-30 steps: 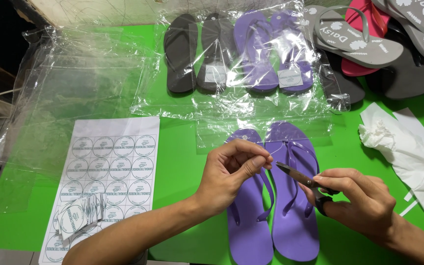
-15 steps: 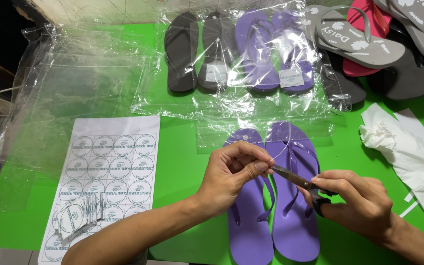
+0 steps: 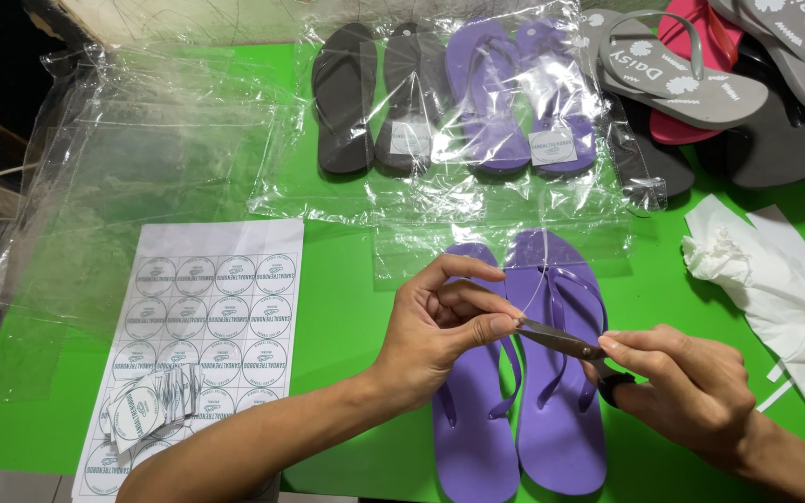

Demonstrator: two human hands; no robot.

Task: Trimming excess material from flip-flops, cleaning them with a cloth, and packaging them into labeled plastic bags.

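Note:
A pair of purple flip-flops (image 3: 552, 419) lies side by side on the green table (image 3: 356, 307), toes away from me. My left hand (image 3: 444, 326) hovers over the left sandal, its fingertips pinched on a thin clear plastic loop (image 3: 540, 279) that arcs up over the straps. My right hand (image 3: 691, 391) holds small dark scissors (image 3: 561, 340), their tips meeting the fingertips of the left hand at the loop's end.
A sheet of round stickers (image 3: 207, 326) with a stack of cut labels (image 3: 151, 405) lies at left. Clear plastic bags (image 3: 142, 177) spread behind. Bagged black and purple sandals (image 3: 458, 102), loose grey and pink sandals (image 3: 729, 84), and white paper (image 3: 775, 279) sit at the back and right.
The scissors and my right hand have shifted slightly left, bringing the tips up against my left fingertips. The sandals have not moved.

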